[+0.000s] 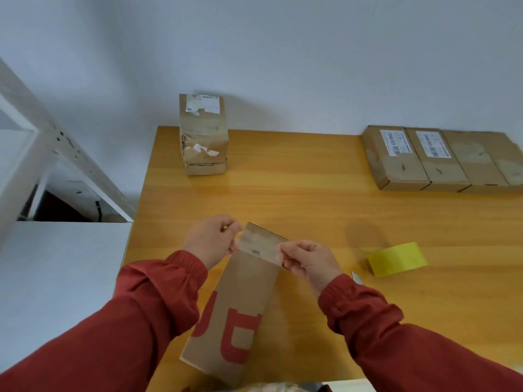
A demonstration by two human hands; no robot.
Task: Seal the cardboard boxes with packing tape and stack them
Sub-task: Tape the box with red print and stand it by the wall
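Observation:
A long cardboard box (240, 306) with red lettering lies on the wooden table (311, 199) in front of me. A strip of clear packing tape (261, 246) is stretched over the box's far end. My left hand (212, 240) pinches the strip's left end and my right hand (307, 261) pinches its right end. A yellow tape roll (397, 258) lies on the table to the right of my right hand. At the table's back left stands a stack of taped boxes (203, 134). A row of several flat boxes (441, 159) lies at the back right.
A small blade or cutter (356, 277) lies partly hidden between my right sleeve and the tape roll. A white shelf frame (56, 154) and a white surface (62, 278) stand left of the table. A white wall rises behind the table.

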